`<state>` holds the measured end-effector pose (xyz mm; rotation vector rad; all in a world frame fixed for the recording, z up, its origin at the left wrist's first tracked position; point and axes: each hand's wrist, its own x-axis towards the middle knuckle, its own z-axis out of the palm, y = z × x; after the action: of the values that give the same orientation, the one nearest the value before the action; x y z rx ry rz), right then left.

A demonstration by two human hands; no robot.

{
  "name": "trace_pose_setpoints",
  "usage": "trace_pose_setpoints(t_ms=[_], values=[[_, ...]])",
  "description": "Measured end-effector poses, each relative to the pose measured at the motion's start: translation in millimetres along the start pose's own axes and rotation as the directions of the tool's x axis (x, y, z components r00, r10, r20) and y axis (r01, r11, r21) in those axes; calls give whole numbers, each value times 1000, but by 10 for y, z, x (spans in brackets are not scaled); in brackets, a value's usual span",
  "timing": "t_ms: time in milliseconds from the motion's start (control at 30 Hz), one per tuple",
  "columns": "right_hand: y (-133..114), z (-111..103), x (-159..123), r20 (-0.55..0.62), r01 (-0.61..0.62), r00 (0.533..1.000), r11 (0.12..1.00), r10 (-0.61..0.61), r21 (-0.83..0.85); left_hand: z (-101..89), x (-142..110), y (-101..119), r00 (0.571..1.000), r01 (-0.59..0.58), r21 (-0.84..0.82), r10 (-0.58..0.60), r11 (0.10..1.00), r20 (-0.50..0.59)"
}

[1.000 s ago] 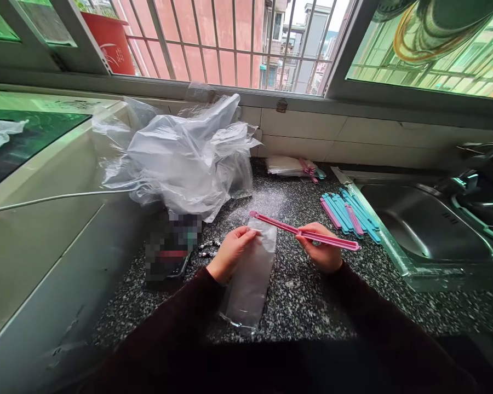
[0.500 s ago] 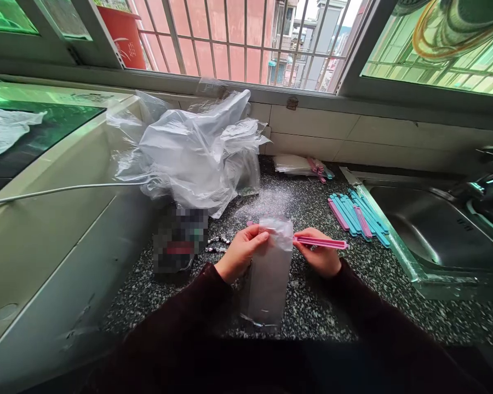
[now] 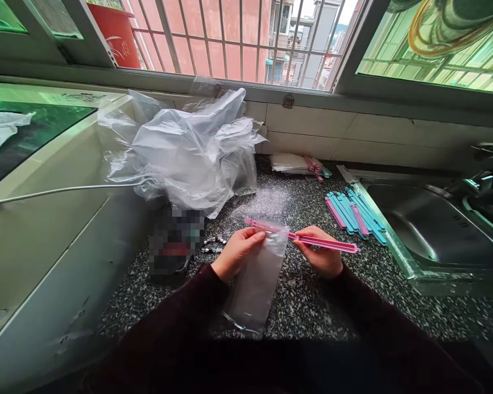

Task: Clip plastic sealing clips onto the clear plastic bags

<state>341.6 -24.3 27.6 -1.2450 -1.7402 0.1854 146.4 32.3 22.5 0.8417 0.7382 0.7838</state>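
My left hand [image 3: 239, 253] pinches the top of a clear plastic bag [image 3: 259, 284], thumb on its front, close to the bag's mouth. A pink bag sealing clip [image 3: 326, 242] lies opened out, one arm across the bag's top edge and the other reaching right. Fingers of my right hand [image 3: 321, 254] grip the clip near its hinge, just right of the bag. The bag hangs tilted, its lower end toward me and left. Further right on the counter lies a pile of blue and pink sealing clips [image 3: 355, 216].
Crumpled clear plastic sheeting [image 3: 189, 153] fills the back left of the speckled counter [image 3: 308, 306]. Packed bags with clips [image 3: 298, 165] lie by the wall. A steel sink [image 3: 419, 219] is at right, a blurred-out dark object [image 3: 175, 243] at left, and a white cable [image 3: 61, 191] beyond it.
The bag has tilted, its bottom swinging left. The clip's left arm now shows across the bag's top, and its right arm slopes further down to the right. Both hands keep their hold.
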Motion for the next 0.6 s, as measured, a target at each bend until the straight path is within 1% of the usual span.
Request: trace_pose_setpoints(t_ms=[133, 200, 333, 400, 500, 600], values=[[-14, 13, -3, 17, -3, 1000, 1000, 3, -8, -6, 2, 21, 999, -36, 85, 37, 996, -11], [-17, 23, -4, 20, 16, 1000, 1000, -16, -8, -9, 2, 32, 998, -60, 115, 59, 992, 12], [-20, 44, -13, 54, 33, 998, 999, -32, -16, -10, 9, 37, 991, -103, 105, 94, 989, 90], [-22, 52, -20, 71, 26, 997, 1000, -25, -15, -12, 17, 31, 988, -114, 82, 105, 990, 109], [-19, 61, -30, 60, -7, 998, 1000, 7, -4, -14, 27, 29, 990, -106, 69, 99, 992, 96], [-5, 68, -35, 23, -47, 999, 999, 47, 1, -12, 18, 49, 998, -40, 66, 37, 997, 49]])
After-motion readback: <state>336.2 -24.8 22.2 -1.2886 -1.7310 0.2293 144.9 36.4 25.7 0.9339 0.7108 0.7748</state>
